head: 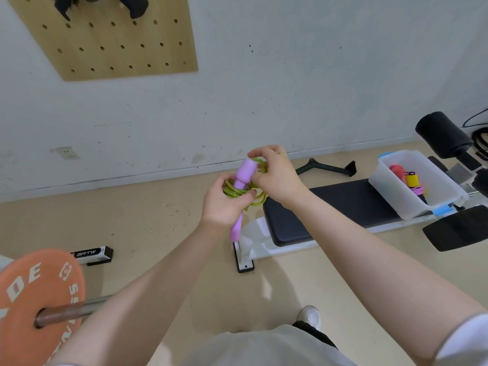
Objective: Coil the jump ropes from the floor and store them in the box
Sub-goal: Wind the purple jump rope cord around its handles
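Hands meet in mid-air above the near end of the black padded weight bench (343, 204). The left hand (224, 204) is wrapped round a bundle of thin, glossy green jump rope (237, 192), with one lilac plastic handle (235, 228) poking out below the fist; the right hand (277, 175) pinches the loops at the top beside the second lilac handle (247, 174). Such cord looks light, springy and slick, so the coil would likely spring open if let go; holding it across all the loops, handles together, seems safest.

On the far end of that bench sits the clear plastic storage box with blue clips (396, 207), already holding pink and yellow items. Left of the bench lie an orange barbell plate on its steel bar (39, 294) and a small black box (92, 254); behind the bench, a black cable-machine handle (327, 169). Nothing appears to block the reach to the box.
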### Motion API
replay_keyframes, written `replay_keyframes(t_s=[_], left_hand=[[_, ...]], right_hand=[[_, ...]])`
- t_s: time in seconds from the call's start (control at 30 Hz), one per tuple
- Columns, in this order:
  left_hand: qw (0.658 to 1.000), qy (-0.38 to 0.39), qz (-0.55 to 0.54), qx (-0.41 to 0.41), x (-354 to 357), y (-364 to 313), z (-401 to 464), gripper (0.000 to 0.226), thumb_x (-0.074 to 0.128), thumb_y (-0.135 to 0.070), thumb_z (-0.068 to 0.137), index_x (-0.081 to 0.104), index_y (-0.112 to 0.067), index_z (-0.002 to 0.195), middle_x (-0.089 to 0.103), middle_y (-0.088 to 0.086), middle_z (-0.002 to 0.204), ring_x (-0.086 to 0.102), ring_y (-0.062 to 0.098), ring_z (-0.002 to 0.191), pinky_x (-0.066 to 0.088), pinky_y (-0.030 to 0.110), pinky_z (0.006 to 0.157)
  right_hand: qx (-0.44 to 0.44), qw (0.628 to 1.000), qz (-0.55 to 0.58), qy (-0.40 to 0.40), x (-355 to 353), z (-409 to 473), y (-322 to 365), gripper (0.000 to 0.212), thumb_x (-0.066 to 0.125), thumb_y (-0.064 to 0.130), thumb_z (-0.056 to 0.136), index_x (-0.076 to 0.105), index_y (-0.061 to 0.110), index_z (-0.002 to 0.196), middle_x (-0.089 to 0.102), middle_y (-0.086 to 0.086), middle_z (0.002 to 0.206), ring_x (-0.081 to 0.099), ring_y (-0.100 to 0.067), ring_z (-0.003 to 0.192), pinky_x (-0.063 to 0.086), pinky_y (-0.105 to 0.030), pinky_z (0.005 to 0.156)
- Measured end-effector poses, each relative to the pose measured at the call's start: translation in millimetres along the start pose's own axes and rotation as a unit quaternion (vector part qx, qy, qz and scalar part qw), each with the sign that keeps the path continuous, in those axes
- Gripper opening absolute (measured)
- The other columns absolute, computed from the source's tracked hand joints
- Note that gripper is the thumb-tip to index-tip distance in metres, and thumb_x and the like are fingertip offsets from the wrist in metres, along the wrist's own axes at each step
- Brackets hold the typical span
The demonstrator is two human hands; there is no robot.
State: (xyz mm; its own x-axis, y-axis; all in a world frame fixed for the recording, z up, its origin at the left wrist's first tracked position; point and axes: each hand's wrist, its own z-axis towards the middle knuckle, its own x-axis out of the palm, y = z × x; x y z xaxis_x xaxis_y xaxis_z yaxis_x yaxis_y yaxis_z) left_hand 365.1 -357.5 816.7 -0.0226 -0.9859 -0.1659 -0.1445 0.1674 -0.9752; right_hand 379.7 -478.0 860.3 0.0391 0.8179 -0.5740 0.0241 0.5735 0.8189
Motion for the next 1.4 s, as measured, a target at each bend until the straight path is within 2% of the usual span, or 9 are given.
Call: replay_keyframes(t_s=[0.2,0.3,0.43,0.73,0.83,0.93,1.1,1.2,1.4], left_hand=[[0.993,-0.019,-0.103,-0.047,0.8,-1.2,3.7,0.022,0.068,-0.015,0.082,0.06,-0.014,0.103,0.063,-0.003,0.074,0.059,0.001,0.052,0.041,0.01,0.044],[0.98,-0.042,-0.172,-0.096,-0.3,4.3,10.7,0.013,0.067,-0.017,0.084,0.063,-0.009,0.094,0.064,0.0,0.071,0.062,0.007,0.057,0.048,0.017,0.056],[0.956,-0.106,-0.224,-0.16,-2.9,13.1,27.4,0.011,0.07,-0.017,0.079,0.061,-0.01,0.079,0.064,0.006,0.075,0.06,0.021,0.067,0.048,0.034,0.069],[0.914,-0.131,-0.263,-0.279,-9.1,30.6,35.0,0.002,0.059,-0.032,0.069,0.057,-0.032,0.069,0.042,0.011,0.057,0.04,0.023,0.041,0.031,0.013,0.039],[0.899,-0.105,-0.356,-0.231,-10.0,20.5,39.2,0.016,0.052,-0.024,0.086,0.058,-0.018,0.073,0.056,0.005,0.057,0.055,0.014,0.038,0.04,0.011,0.037],[0.893,-0.046,-0.409,-0.184,-10.3,-1.3,42.9,0.018,0.047,-0.019,0.089,0.059,-0.013,0.075,0.064,0.002,0.057,0.062,0.014,0.046,0.05,0.02,0.047],[0.94,0.104,-0.315,-0.077,10.5,-24.9,38.7,0.027,0.048,-0.018,0.07,0.063,-0.006,0.088,0.067,0.005,0.067,0.064,0.022,0.059,0.054,0.031,0.063],[0.934,0.192,-0.295,-0.057,48.7,-37.9,31.1,0.038,0.041,-0.018,0.067,0.062,-0.004,0.096,0.068,0.007,0.072,0.063,0.024,0.06,0.055,0.037,0.069],[0.943,0.245,-0.223,-0.014,135.4,-59.5,34.6,0.038,0.058,-0.017,0.053,0.064,0.0,0.086,0.06,0.014,0.072,0.057,0.025,0.057,0.051,0.035,0.063]], right_hand=[[-0.006,0.998,0.032,0.059,2.6,-3.8,8.5,0.059,0.046,-0.009,0.08,0.037,0.01,0.135,0.029,-0.008,0.139,0.046,-0.015,0.108,0.037,-0.017,0.089],[0.036,0.998,-0.024,0.052,12.8,-1.2,5.6,0.049,0.046,0.001,0.085,0.038,0.006,0.133,0.033,-0.012,0.137,0.046,-0.023,0.119,0.032,-0.014,0.084],[0.094,0.972,-0.185,0.111,31.2,0.0,10.1,0.007,0.043,0.011,0.088,0.045,0.009,0.094,0.059,-0.011,0.102,0.057,-0.028,0.088,0.04,-0.029,0.067],[-0.099,0.882,-0.427,0.171,47.4,-10.3,29.4,0.032,0.032,0.007,0.094,0.053,0.008,0.118,0.061,-0.009,0.116,0.06,-0.029,0.105,0.036,-0.031,0.069],[-0.131,0.919,-0.343,0.146,31.5,-13.8,29.2,0.023,0.033,0.007,0.094,0.054,0.012,0.102,0.06,-0.011,0.096,0.058,-0.033,0.092,0.034,-0.031,0.066],[-0.131,0.981,-0.073,0.125,10.5,-8.9,12.0,0.031,0.039,0.002,0.092,0.043,0.026,0.071,0.051,0.002,0.072,0.052,-0.016,0.07,0.036,-0.023,0.063],[-0.056,0.987,0.146,0.035,-30.5,16.1,-41.9,0.026,0.045,-0.005,0.086,0.045,0.021,0.09,0.047,0.004,0.092,0.04,-0.006,0.066,0.034,-0.013,0.064],[-0.022,0.979,0.199,0.036,-62.2,24.7,-68.6,0.024,0.056,0.008,0.089,0.043,0.028,0.086,0.051,0.006,0.101,0.047,-0.015,0.07,0.039,-0.026,0.067],[0.009,0.977,0.205,0.058,-124.4,28.5,-121.2,0.012,0.051,0.002,0.089,0.053,0.014,0.089,0.051,-0.002,0.077,0.04,-0.009,0.058,0.032,-0.02,0.053]])
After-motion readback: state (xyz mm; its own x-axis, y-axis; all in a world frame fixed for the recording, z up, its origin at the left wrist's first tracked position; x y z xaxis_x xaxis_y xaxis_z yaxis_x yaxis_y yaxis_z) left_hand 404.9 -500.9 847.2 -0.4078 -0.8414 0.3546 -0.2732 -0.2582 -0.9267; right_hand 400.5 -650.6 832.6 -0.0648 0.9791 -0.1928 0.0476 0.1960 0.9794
